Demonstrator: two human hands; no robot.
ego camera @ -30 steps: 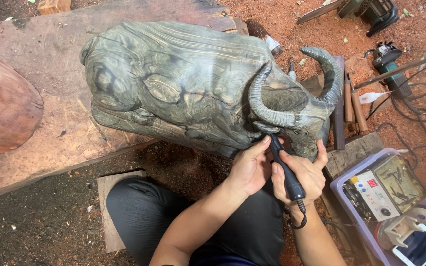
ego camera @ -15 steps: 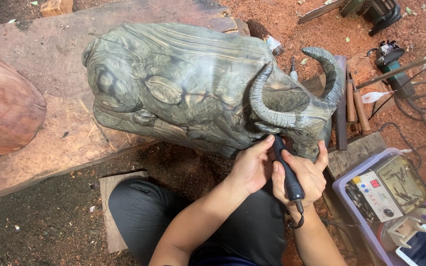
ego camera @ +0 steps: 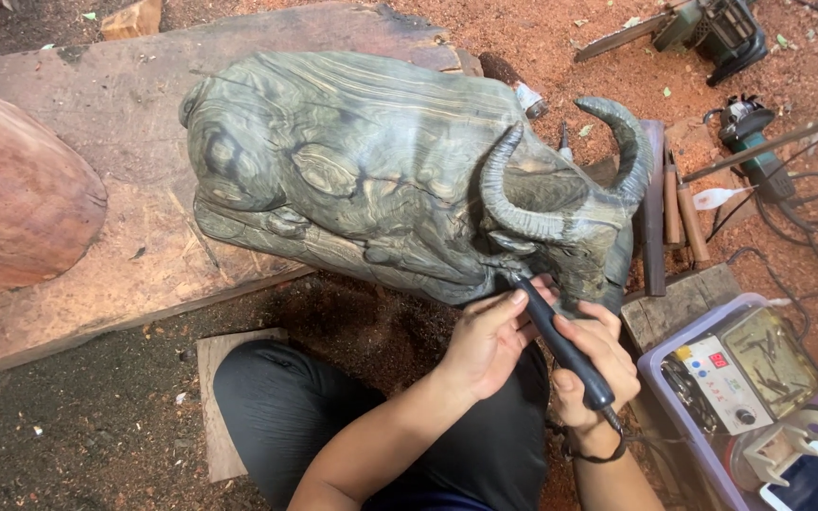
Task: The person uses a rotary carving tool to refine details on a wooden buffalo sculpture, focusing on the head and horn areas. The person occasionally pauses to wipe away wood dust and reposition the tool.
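The right hand grips the black rotary handpiece pen-style, the left hand curled steadying its tip against the carved buffalo's head.

Reddish sawdust-strewn dirt floor spreads beyond the hands. A broad weathered wooden slab lies up and left of them, a rounded reddish log far left. Daylight falls evenly.

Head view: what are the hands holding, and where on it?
Both hands, right hand and left hand, grip a black pen-shaped rotary tool along its shaft, tip at the buffalo carving.
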